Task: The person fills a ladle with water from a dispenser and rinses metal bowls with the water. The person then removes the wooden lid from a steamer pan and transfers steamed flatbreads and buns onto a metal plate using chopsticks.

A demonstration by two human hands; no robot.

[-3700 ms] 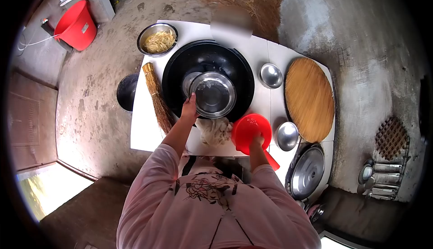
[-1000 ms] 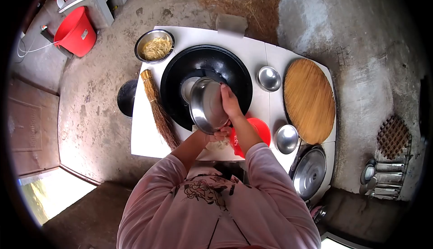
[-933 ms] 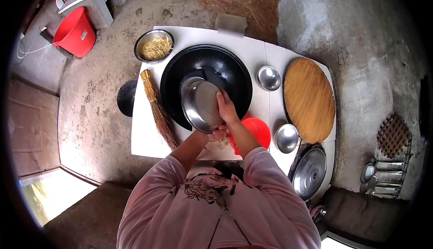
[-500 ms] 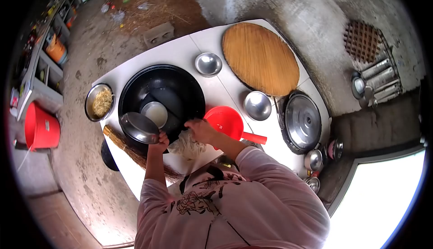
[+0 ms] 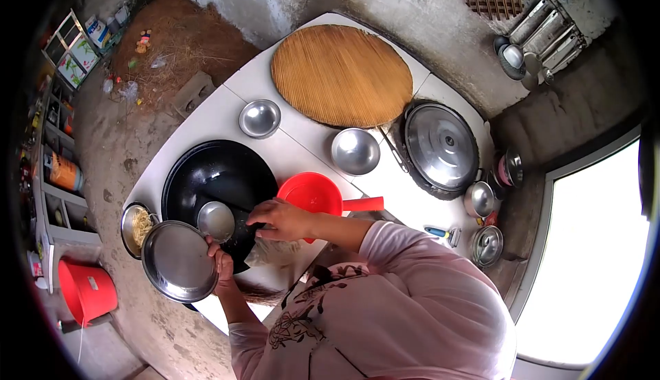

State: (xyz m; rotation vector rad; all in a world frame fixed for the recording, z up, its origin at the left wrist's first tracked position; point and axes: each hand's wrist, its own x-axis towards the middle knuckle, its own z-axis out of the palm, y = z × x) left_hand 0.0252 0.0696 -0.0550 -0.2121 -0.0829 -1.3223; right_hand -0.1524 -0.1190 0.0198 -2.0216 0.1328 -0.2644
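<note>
My left hand (image 5: pixel 221 264) is closed on the rim of a shallow metal bowl (image 5: pixel 180 262), tilted at the near left edge of a large black wok (image 5: pixel 199 167). Inside the wok is a small metal bowl (image 5: pixel 216 221) with something pale in it. My right hand (image 5: pixel 282 219) is over the wok's right rim, fingers apart and bent, with nothing visible in them. Just below that hand sits a clear plastic bag (image 5: pixel 273 253), its contents hard to make out. Beside it is a red plastic ladle (image 5: pixel 313 191), partly covered by my right forearm.
A bowl of pale shreds (image 5: pixel 141 226) stands left of the wok. Two metal bowls (image 5: pixel 260 118) (image 5: pixel 355 152), a round wooden lid (image 5: pixel 342 74) and a lidded pan (image 5: pixel 441 147) are on the white-tiled counter (image 5: pixel 302 147). A red bucket (image 5: pixel 88 289) stands at left.
My left hand has brought the metal bowl left and nearer, turning its broad round face up. My right hand has lifted slightly off the bag, its fingers spreading. The view has turned.
</note>
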